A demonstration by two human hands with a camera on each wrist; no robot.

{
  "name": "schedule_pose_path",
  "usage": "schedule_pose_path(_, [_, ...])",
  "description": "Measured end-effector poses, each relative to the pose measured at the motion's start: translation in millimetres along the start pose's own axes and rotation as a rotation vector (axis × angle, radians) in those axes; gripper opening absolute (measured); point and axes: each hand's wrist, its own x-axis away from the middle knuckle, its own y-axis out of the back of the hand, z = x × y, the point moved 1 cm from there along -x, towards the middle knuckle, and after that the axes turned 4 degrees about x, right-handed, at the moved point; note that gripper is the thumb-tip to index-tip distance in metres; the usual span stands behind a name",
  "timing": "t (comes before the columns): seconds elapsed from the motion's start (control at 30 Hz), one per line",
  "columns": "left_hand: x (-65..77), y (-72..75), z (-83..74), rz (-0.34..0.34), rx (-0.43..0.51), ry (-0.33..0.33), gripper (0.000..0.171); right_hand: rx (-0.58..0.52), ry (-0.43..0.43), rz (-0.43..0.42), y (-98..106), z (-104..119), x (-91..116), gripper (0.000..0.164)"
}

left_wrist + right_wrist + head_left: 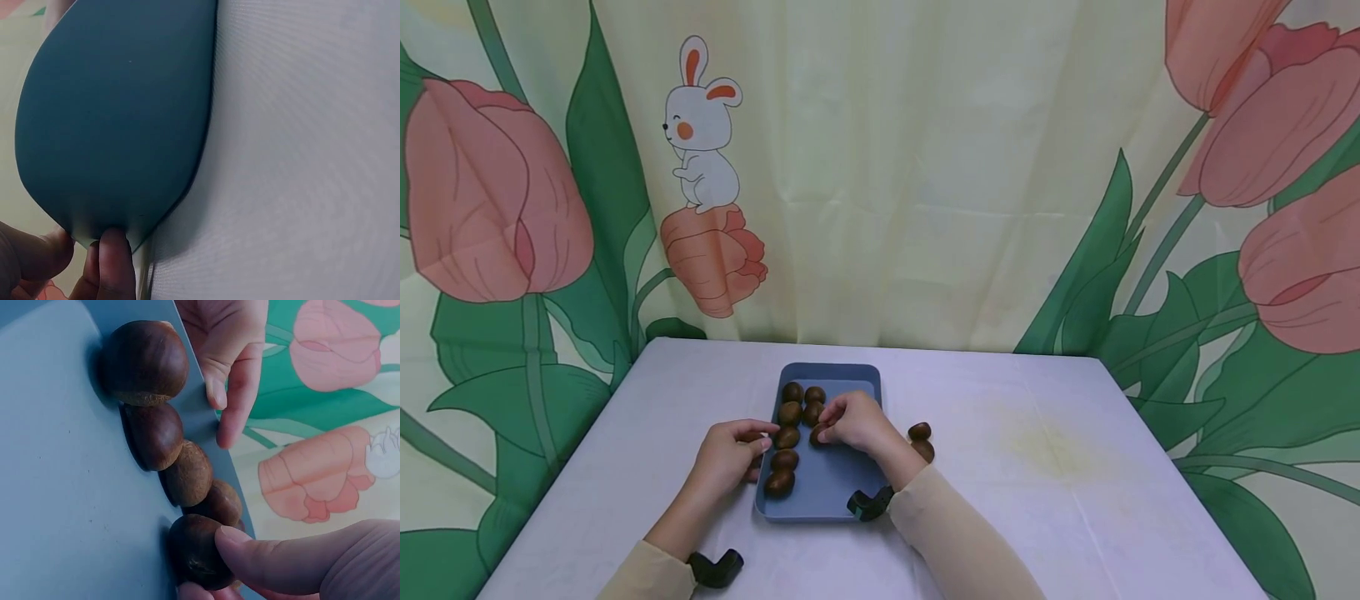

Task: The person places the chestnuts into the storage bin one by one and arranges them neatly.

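Note:
A blue rectangular tray (837,483) holds several brown chestnuts, a column of them along its left side and a shorter second column beside it. My right hand (863,427) pinches a chestnut (197,553) between thumb and fingers, low at the tray floor, at the near end of the second column. At the tray's left rim is my left hand (724,457); its thumb and fingers grip the edge. From the left wrist, the fingers (115,259) press against the tray's outer wall, and the chestnuts are hidden there.
Two chestnuts (919,431) lie on the white-covered table (1000,525) right of the tray, partly behind the right wrist. Black wrist cameras (718,569) sit on both wrists. Behind the table hangs a printed curtain (910,183) with tulips and a rabbit.

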Motion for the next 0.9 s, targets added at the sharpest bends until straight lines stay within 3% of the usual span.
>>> schedule_pose_path(0.37, [-0.1, 0.5, -0.3, 0.001, 0.002, -0.003, 0.025, 0.031, -0.023, -0.017, -4, 2, -1, 0.017])
schedule_pose_path(0.73, [-1.6, 0.1, 0.9, 0.003, 0.008, -0.007, 0.025, -0.041, -0.019, -0.004, -2, 6, 0, 0.017])
schedule_pose_path(0.9, [-0.7, 0.4, -0.5, 0.003, 0.018, -0.017, 0.025, -0.139, -0.031, 0.035, 7, 9, 2, 0.02])
